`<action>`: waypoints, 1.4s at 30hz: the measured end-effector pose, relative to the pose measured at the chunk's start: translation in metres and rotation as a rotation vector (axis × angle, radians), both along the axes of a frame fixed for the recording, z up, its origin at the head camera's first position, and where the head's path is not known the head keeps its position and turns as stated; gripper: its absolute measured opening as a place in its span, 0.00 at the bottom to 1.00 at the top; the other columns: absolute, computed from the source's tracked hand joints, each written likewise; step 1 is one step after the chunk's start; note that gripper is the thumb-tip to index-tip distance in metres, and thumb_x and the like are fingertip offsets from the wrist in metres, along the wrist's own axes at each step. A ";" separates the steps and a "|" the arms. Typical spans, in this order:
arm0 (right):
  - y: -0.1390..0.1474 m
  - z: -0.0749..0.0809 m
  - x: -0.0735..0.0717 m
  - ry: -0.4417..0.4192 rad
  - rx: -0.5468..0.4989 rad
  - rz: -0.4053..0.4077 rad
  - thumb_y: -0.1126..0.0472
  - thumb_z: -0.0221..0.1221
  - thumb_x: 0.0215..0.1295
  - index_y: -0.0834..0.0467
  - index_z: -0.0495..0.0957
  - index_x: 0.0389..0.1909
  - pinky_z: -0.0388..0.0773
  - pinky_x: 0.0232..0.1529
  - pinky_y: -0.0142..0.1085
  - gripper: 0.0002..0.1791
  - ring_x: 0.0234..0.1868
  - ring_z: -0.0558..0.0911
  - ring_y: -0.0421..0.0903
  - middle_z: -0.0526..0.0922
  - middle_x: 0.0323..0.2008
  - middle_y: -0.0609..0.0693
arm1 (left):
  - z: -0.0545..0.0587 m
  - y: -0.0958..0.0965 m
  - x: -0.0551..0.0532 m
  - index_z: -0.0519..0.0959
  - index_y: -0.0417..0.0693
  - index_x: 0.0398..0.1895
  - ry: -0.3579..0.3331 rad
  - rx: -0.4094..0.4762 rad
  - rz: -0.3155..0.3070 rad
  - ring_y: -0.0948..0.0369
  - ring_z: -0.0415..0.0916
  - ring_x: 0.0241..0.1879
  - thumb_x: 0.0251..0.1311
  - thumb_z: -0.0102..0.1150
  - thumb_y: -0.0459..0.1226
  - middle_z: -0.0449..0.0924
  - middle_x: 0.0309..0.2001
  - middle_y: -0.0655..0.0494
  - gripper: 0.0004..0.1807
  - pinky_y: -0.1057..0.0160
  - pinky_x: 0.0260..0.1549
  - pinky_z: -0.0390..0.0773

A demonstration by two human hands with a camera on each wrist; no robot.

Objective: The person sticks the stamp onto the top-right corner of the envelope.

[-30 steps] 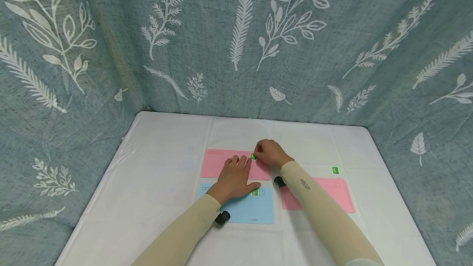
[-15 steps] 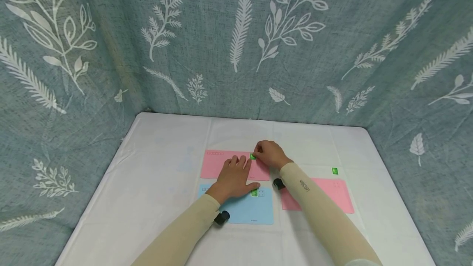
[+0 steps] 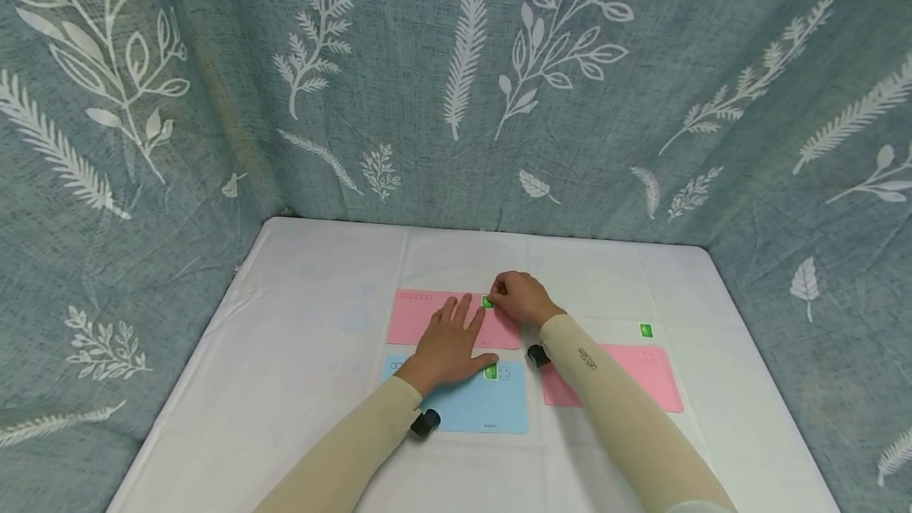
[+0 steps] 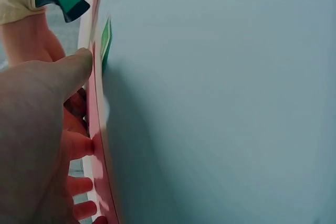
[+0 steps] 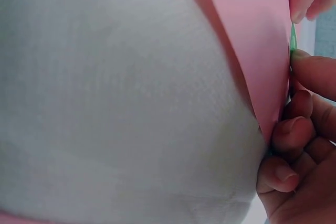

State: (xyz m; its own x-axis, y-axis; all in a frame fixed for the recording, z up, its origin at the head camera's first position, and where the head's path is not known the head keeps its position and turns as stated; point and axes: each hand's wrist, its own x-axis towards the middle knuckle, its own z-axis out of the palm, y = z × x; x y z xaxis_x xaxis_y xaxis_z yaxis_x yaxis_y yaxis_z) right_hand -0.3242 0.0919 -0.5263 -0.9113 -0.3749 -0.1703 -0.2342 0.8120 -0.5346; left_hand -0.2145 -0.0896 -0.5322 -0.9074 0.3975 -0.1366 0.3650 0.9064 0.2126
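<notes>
A pink envelope (image 3: 412, 321) lies at the middle of the table, with a blue envelope (image 3: 473, 414) just in front of it. My left hand (image 3: 450, 348) has its fingers spread and resting on the pink envelope, its thumb reaching over the blue one. Beside that thumb, a green stamp (image 3: 490, 371) sits on the blue envelope, left of a printed box. At the pink envelope's upper right corner, my right hand (image 3: 522, 297) pinches another green stamp (image 3: 488, 302). In the right wrist view its thumb meets this stamp (image 5: 293, 40), and the other fingers curl at the envelope's edge.
A second pink envelope (image 3: 644, 377) lies to the right, partly under my right forearm. Behind it a loose green stamp (image 3: 646, 330) lies on the white tablecloth (image 3: 313, 323). A patterned grey-green curtain (image 3: 427, 165) stands along the table's back and sides.
My left hand's fingers have stretched out and spread slightly on the pink envelope, its wrist shifting a little leftward. My right hand stays at the stamp on the corner.
</notes>
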 end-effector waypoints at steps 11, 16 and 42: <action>-0.001 0.002 0.001 -0.006 0.004 -0.002 0.56 0.65 0.79 0.56 0.86 0.38 0.80 0.46 0.45 0.09 0.34 0.80 0.45 0.83 0.32 0.47 | 0.008 -0.001 -0.002 0.62 0.53 0.87 -0.026 -0.025 0.026 0.44 0.51 0.83 0.80 0.50 0.64 0.53 0.86 0.43 0.42 0.39 0.78 0.54; -0.001 0.004 0.001 -0.009 0.007 -0.008 0.56 0.65 0.79 0.56 0.86 0.38 0.80 0.47 0.45 0.09 0.35 0.80 0.45 0.84 0.32 0.47 | 0.010 0.000 -0.003 0.63 0.53 0.87 -0.023 -0.029 0.025 0.44 0.52 0.82 0.79 0.51 0.64 0.54 0.85 0.43 0.42 0.39 0.78 0.54; 0.001 0.001 -0.002 -0.009 0.023 0.018 0.53 0.67 0.78 0.55 0.85 0.37 0.79 0.44 0.43 0.11 0.33 0.80 0.45 0.83 0.31 0.46 | 0.009 -0.003 -0.004 0.64 0.52 0.86 -0.010 -0.021 0.003 0.43 0.55 0.81 0.79 0.51 0.64 0.56 0.84 0.42 0.42 0.39 0.76 0.58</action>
State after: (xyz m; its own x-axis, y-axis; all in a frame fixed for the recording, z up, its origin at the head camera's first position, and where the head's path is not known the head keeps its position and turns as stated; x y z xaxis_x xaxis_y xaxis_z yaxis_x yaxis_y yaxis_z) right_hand -0.3266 0.0924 -0.5257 -0.9028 -0.3874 -0.1869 -0.2444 0.8195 -0.5184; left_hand -0.2183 -0.0924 -0.5227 -0.9072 0.3914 -0.1545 0.3599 0.9120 0.1970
